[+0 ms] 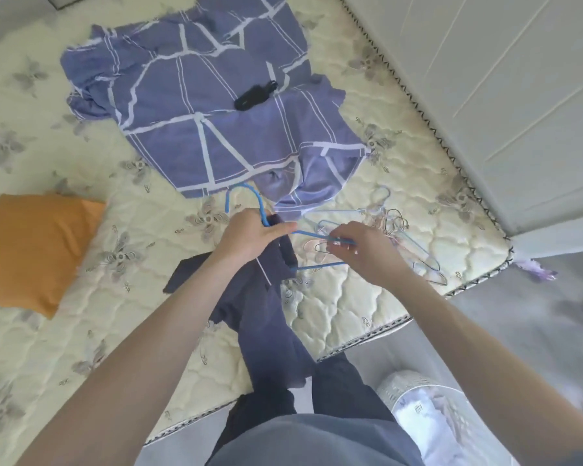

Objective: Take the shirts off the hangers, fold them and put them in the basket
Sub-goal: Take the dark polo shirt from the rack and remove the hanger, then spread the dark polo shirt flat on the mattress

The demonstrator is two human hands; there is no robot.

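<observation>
Mattress [350,314] has bare room near right, by its edge. Dark shirt [260,297] hangs on blue hanger [308,233] over the near edge; L hand [253,233] grips hanger neck, R hand [360,250] pinches its arm. Basket [401,378] on floor, near right.

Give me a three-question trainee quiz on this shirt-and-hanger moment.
1. True or false: the dark shirt is fully off the blue hanger.
2. What lies on the mattress beside the right hand? A) empty hangers B) a folded shirt C) a basket
3. Fill in: the left hand grips the blue hanger near its ____.
Key: 1 false; 2 A; 3 hook.
</observation>
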